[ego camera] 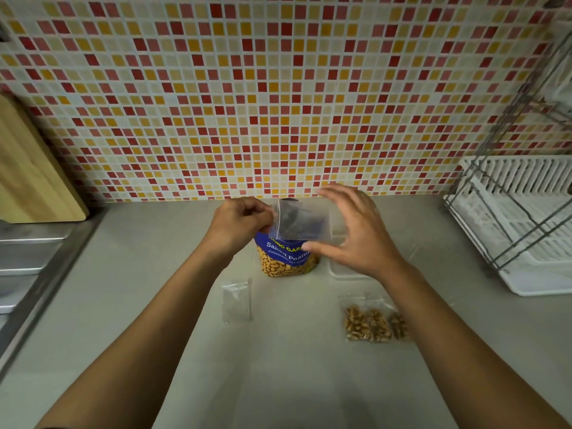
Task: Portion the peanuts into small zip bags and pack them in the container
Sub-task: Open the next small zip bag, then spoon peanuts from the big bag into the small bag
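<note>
Pinching the left edge of a small zip bag [298,221] between curled fingers, the left hand [238,221] holds it just above the blue peanut packet [288,261] standing on the worktop [278,366]. The right hand [353,230] spans the bag's right edge, thumb at the lower corner and fingers curved over the top. Filled bags [371,325] lie nearer, an empty bag [236,300] to their left, and a clear container [340,272] sits beside the packet.

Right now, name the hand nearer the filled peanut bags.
Right. The right hand, holding the empty zip bag, is just beyond the filled peanut bags; the left hand pinches it farther left.
</note>
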Motion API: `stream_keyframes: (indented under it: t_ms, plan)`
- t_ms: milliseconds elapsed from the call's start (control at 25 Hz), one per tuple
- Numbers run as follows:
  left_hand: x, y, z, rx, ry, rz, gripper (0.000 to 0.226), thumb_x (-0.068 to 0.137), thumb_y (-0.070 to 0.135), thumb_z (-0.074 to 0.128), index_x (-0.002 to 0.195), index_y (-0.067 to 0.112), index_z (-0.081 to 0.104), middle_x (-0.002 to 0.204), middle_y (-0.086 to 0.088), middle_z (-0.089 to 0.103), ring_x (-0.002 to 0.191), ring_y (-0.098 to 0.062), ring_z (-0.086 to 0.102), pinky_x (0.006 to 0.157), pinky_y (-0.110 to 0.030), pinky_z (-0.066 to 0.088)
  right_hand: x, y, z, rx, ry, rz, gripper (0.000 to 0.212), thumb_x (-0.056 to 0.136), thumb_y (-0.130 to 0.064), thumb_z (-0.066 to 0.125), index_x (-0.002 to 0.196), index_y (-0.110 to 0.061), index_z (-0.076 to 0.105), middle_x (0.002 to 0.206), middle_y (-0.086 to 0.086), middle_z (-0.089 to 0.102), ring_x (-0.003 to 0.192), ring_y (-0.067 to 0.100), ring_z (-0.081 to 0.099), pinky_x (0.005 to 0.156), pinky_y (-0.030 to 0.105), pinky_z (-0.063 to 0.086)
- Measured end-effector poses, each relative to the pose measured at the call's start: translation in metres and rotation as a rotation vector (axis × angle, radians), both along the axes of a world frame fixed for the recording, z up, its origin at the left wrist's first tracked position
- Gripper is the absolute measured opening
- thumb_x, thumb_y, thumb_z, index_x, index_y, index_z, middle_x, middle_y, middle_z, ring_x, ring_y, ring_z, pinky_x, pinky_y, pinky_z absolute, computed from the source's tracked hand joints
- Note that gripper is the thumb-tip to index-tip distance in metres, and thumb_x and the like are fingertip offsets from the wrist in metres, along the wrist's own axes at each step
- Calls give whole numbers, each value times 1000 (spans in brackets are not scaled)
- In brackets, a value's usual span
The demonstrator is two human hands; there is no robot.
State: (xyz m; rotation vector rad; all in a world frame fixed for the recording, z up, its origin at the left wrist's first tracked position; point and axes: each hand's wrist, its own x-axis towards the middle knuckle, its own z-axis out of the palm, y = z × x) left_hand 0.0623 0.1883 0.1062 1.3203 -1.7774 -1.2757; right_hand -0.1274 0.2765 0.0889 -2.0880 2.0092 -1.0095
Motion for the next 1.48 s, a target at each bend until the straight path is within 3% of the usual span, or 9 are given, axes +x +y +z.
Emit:
stream_keyframes:
  t_ms: [80, 560, 720, 840, 920, 1040, 1120, 1320, 1480]
  plan:
    - [-3, 1, 1, 5, -12, -43, 11, 88, 16, 61, 78, 18, 65, 81, 2, 68, 76, -11, 64, 57, -18, 51, 6, -6, 2, -3, 234, 67, 89, 65, -70, 64, 137, -22, 42, 138, -4, 45, 128, 11, 35, 109, 29, 20]
    - [-20, 9, -1, -58, -47, -55, 12, 85, 9, 62, 78, 15, 68, 80, -2, 69, 77, -13, 65, 67, -21, 53, 11, -17, -12, -48, 286, -13, 79, 64, -75, 49, 125, -25, 56, 119, -4, 61, 112, 19, 51, 101, 43, 32]
    - [-24, 9, 1, -144, -100, -60, 10, 84, 9, 63, 78, 14, 69, 71, 3, 66, 68, -7, 63, 61, -14, 49, 8, -18, -13, -125, 257, -18, 66, 67, -70, 53, 114, -25, 63, 112, -6, 65, 109, 18, 53, 99, 45, 33]
    - [-23, 7, 3, -154, -28, -60, 10, 86, 14, 63, 89, 13, 72, 81, -2, 69, 72, -10, 65, 64, -17, 51, 7, -17, -15, -200, 146, -35, 58, 67, -62, 61, 109, -23, 65, 107, -6, 67, 103, 14, 55, 94, 39, 36]
    - [-18, -2, -1, -137, 58, 58, 19, 88, 29, 60, 102, 19, 67, 95, 0, 68, 81, -14, 65, 65, -21, 50, 5, -15, -16, -167, -140, -41, 59, 67, -59, 69, 113, -21, 63, 110, -7, 65, 104, 10, 55, 91, 26, 40]
    - [-8, -23, -26, -217, -187, 257, 44, 86, 44, 59, 120, 17, 57, 111, -2, 62, 96, -15, 58, 66, -22, 44, 2, -11, -24, -62, -635, -73, 63, 71, -45, 71, 125, -19, 54, 117, -11, 59, 109, 0, 53, 82, 2, 39]
    - [-6, -28, -45, -162, -334, 230, 45, 86, 41, 60, 119, 11, 58, 116, -8, 63, 98, -16, 56, 66, -25, 42, 2, -12, -36, -12, -699, -85, 61, 73, -39, 70, 127, -19, 52, 116, -13, 57, 107, -5, 51, 78, -3, 38]
    - [-20, -28, -47, -254, -317, 178, 21, 91, 25, 58, 97, 7, 65, 93, -7, 66, 81, -10, 53, 55, -12, 34, 2, -19, -57, 138, -731, -70, 56, 76, -40, 69, 126, -23, 50, 119, -11, 58, 104, 0, 54, 73, -1, 43]
    - [-35, -33, -36, -304, -410, 3, 17, 89, 26, 59, 78, 14, 55, 72, -2, 58, 70, -17, 55, 56, -21, 39, -1, -24, -58, 168, -718, -68, 54, 78, -42, 67, 125, -23, 51, 118, -13, 58, 107, 6, 55, 74, 5, 44]
